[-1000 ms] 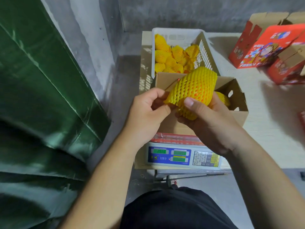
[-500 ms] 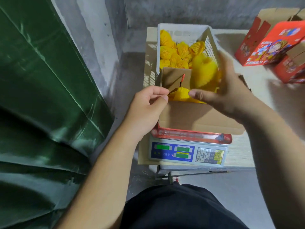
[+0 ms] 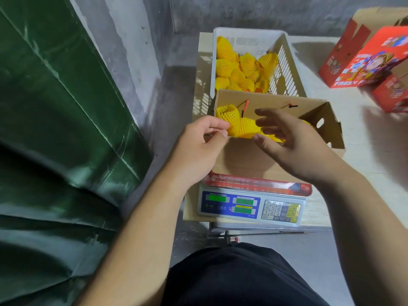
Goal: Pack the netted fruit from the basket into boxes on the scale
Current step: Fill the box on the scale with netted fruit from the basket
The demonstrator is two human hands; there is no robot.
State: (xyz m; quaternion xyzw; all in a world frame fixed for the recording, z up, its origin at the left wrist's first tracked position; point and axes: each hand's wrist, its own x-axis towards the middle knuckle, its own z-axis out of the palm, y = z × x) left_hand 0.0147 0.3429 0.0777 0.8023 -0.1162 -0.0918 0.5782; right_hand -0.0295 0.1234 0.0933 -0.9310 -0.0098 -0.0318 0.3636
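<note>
While both hands hover over the near edge of the open cardboard box (image 3: pixel 254 157), which stands on the scale (image 3: pixel 251 206), neither holds any fruit. Two netted fruit (image 3: pixel 237 123) lie in the left end of the box, leaning against its left and far walls, with a trace of yellow further right that is mostly hidden behind the right hand (image 3: pixel 293 140). That hand is above the middle of the box with its fingers spread and loosely bent, gripping nothing; its thumb tip is close to the near edge of the fruit, though contact cannot be confirmed. The left hand (image 3: pixel 203 146) is at the box's near left corner with fingers curled and thumb and forefinger brought together; whether they pinch a strand of netting cannot be determined. The remaining supply sits in the white basket (image 3: pixel 284 62) directly beyond the box's far wall, piled mainly at its left and centre. From both sets of fingers the basket fruit (image 3: pixel 240 69) lies straight ahead and further away, with no consistent long axis in the heap. In the inspector's judgement the right hand, already raised and relaxed, is marginally better placed to reach over the far wall. Red printed cartons (image 3: pixel 371 60) stand well apart at far right.
</note>
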